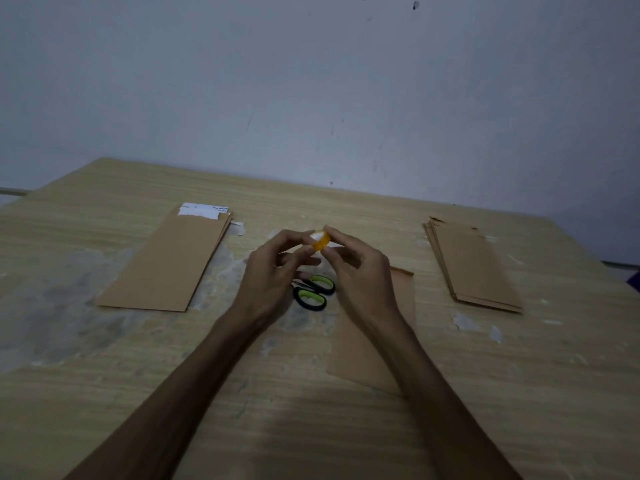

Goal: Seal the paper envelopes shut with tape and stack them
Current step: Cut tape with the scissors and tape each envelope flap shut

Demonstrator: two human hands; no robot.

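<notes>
brown paper envelope (pixel 374 334) lies flat on the pale wooden table (pixel 104 375), long axis running away from the person, partly under the right forearm. left hand (pixel 273 271) and right hand (pixel 356 271) both pinch a small yellow tape roll (pixel 319 241) above green-handled scissors (pixel 313 292).

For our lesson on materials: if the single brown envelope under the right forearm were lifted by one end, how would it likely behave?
The single envelope looks thin and flat on the table, so it would probably feel light and droop somewhat. Its smooth paper would likely slide easily when pushed. It seems unlikely to roll or tip.
</notes>
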